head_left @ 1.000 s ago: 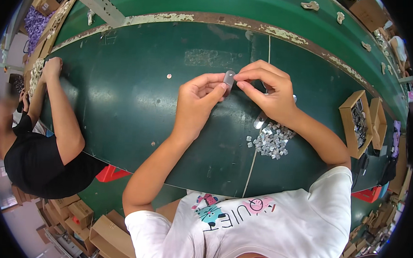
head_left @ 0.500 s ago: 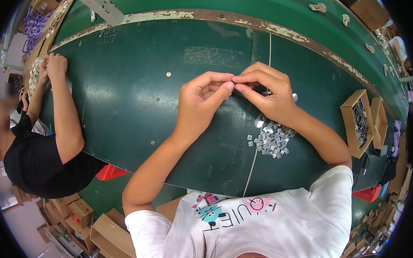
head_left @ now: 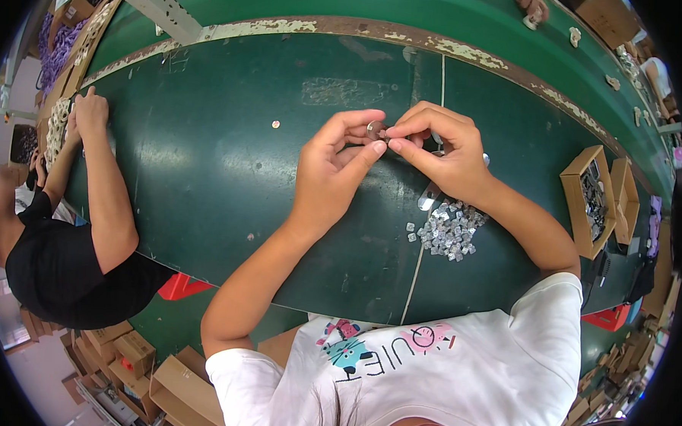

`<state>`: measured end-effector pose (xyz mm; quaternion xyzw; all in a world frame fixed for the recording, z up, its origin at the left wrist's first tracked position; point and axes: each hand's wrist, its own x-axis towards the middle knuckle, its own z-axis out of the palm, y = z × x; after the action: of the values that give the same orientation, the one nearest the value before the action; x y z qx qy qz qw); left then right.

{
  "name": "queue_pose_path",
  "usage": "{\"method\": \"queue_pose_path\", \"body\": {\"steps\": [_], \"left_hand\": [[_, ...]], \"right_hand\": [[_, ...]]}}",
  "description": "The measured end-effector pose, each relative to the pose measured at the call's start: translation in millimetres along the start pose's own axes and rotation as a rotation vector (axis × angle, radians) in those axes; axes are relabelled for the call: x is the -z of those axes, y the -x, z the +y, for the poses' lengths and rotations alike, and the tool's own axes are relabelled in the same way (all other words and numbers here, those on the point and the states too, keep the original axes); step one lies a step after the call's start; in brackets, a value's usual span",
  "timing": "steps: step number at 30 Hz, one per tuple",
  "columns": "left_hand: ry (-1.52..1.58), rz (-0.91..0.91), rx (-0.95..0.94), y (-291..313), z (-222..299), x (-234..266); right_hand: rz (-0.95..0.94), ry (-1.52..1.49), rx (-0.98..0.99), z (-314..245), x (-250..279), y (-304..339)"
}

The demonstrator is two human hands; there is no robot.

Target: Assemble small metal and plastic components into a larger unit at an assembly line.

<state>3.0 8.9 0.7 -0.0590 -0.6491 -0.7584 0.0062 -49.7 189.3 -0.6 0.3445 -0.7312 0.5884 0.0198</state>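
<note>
With left grip (head_left: 329, 163) and right grip (head_left: 450, 153), pinches a small, rounded grey metal piece (head_left: 373, 128); cannot tell its long axis. Has square silvery metal bits (head_left: 452, 233) heaped nearer right grip.

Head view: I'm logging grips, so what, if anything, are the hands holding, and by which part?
A small grey piece, held between left hand and right hand; the exact part gripped is too small to tell.
</note>
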Motion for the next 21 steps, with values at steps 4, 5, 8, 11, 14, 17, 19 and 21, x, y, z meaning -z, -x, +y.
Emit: {"method": "queue_pose_path", "body": {"steps": [4,5,8,11,14,17,19,21], "left_hand": [[0.084,-0.009,0.031,-0.7,-3.1,1.6],[0.118,-0.014,0.056,-0.3,-4.0,1.5],[0.145,-0.026,0.055,0.8,-4.6,0.8],[0.144,-0.033,0.042,2.7,-4.4,-1.4],[0.157,-0.033,0.042,3.1,-5.6,2.0],[0.16,0.003,0.065,0.7,-4.3,0.0],[0.135,0.023,0.061,0.5,-2.1,1.2],[0.112,0.043,0.064,-0.2,-1.2,2.3]], "right_hand": [[0.042,0.087,0.033,-5.0,-2.0,-0.4],[0.046,0.101,0.042,-5.0,-1.9,-0.4],[0.036,0.068,0.036,-2.4,-3.0,2.6],[0.019,-0.047,-0.018,-0.3,-4.6,5.9],[-0.02,-0.286,-0.141,1.0,-8.9,5.7],[-0.002,-0.399,-0.198,4.0,-8.0,5.3],[0.037,-0.354,-0.154,0.5,-6.5,4.5],[0.048,0.129,0.143,-4.1,-1.6,1.8]]}}
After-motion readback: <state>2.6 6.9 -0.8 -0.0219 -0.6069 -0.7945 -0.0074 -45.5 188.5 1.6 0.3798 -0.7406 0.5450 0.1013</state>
